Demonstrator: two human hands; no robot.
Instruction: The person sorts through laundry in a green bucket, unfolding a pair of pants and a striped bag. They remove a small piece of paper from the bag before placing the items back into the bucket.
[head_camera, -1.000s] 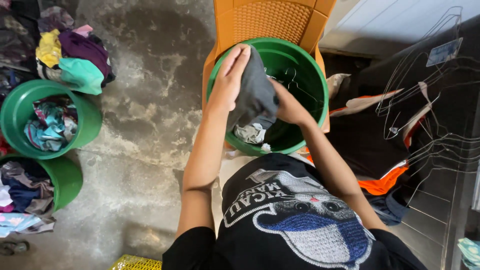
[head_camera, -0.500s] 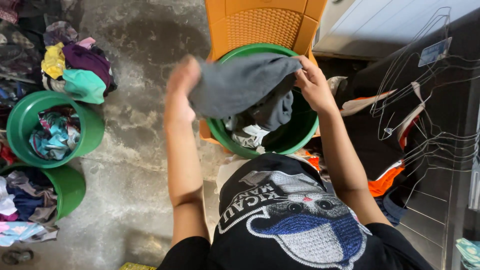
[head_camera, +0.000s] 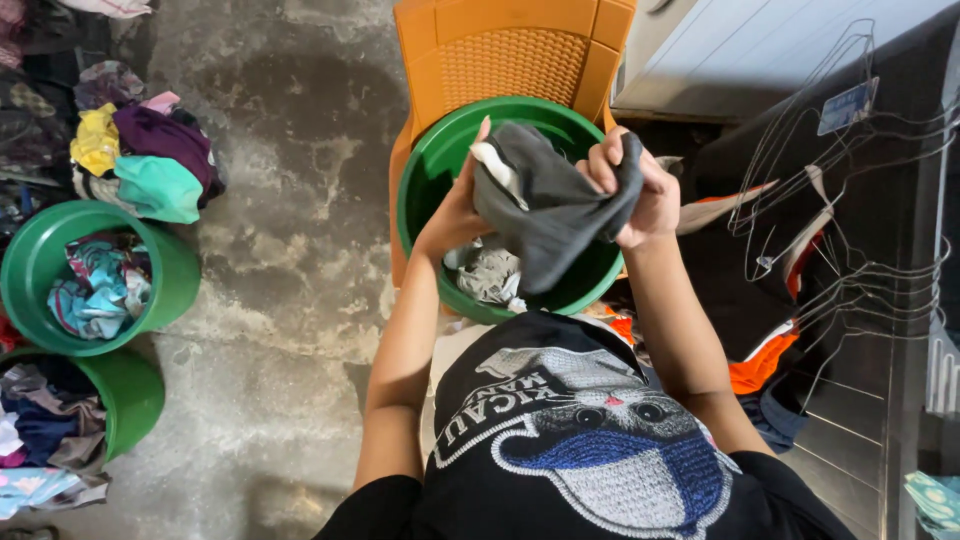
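Both hands were clamped on the dark grey garment (head_camera: 555, 215), held bunched above the green tub (head_camera: 425, 185) on the orange chair (head_camera: 520, 55). Right hand (head_camera: 640, 195) gripped its upper right corner, left hand (head_camera: 460, 210) its left edge, so the cloth ran across between them, sagging toward the tub.

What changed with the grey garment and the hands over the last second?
The grey garment came up out of the green basin, was spread wide between both hands, and is now bunched together again. The left hand and right hand moved apart, then back close, both gripping the cloth throughout. The basin on the orange chair, the clothes left in it, and the floor basins stayed put.
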